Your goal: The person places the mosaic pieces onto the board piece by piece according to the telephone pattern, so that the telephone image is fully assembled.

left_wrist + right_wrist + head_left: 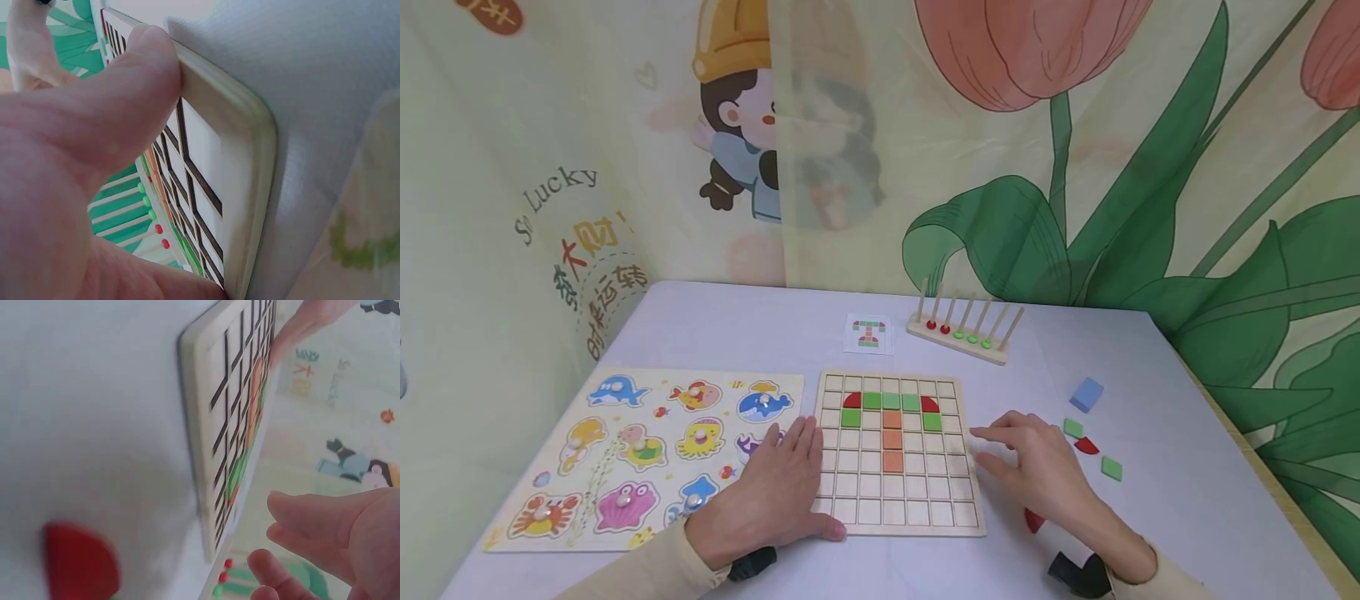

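Note:
A wooden grid board (936, 510) lies in the middle of the table. In it, green square tiles (891, 402), red quarter-round tiles (929, 405) and a column of orange square tiles (892, 439) form a T-like figure. My left hand (782, 477) rests along the board's left side, fingers straight and thumb on the near left corner. Beside the right edge hovers my right hand (1043, 460), its index finger pointing at the board and thumb apart, holding nothing. In the right wrist view a loose red quarter-round tile (81, 562) lies on the table.
Right of the right hand lie a blue block (1086, 394), green tiles (1112, 468) and a red tile (1086, 446). Behind the board are a pattern card (868, 333) and a peg rack with beads (958, 337). A sea-animal knob puzzle (673, 389) sits left.

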Demonstrator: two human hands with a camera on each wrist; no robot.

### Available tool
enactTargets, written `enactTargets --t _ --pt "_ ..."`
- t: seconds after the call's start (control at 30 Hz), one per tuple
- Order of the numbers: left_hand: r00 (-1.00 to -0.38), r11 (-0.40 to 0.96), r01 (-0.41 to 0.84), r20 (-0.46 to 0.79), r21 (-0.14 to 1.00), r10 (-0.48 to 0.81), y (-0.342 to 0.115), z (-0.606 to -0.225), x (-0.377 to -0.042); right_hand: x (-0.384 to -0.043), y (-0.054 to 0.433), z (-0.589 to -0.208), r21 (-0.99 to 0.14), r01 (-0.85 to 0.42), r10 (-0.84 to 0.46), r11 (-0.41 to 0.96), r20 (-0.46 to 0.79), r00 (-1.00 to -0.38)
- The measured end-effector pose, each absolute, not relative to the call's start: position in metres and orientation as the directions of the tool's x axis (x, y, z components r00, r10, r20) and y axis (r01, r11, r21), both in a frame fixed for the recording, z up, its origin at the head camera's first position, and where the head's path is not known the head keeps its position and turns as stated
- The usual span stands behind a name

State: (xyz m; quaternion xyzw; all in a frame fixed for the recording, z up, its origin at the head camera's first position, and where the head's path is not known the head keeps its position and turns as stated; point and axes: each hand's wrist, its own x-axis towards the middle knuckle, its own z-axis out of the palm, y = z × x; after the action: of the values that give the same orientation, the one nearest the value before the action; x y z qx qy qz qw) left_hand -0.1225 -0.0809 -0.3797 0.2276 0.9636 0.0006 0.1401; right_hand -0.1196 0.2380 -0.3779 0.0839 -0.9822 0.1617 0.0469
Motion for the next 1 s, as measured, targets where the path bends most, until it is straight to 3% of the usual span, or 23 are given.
enactTargets --t 0.33,0.53,1.0 --pt "-0.856 0.899 0.433 -0.279 0.071 0.435 -0.081 -0.379 -0.123 -0.105 0.276 -0.382 -0.303 -0.129 -0.091 0.944 0.137 -0.986" --pt "-0.855 0.900 0.428 -0.284 0.082 0.433 -0.081 -0.380 -0.123 -0.092 0.289 -0.384 -0.345 -0.074 -0.069 0.936 0.027 -0.997" --pt "-0.853 0.897 0.434 -0.283 0.084 0.439 -0.081 -0.380 -0.123 -0.070 0.308 -0.397 -0.316 -0.256 -0.275 0.914 -0.017 -0.961"
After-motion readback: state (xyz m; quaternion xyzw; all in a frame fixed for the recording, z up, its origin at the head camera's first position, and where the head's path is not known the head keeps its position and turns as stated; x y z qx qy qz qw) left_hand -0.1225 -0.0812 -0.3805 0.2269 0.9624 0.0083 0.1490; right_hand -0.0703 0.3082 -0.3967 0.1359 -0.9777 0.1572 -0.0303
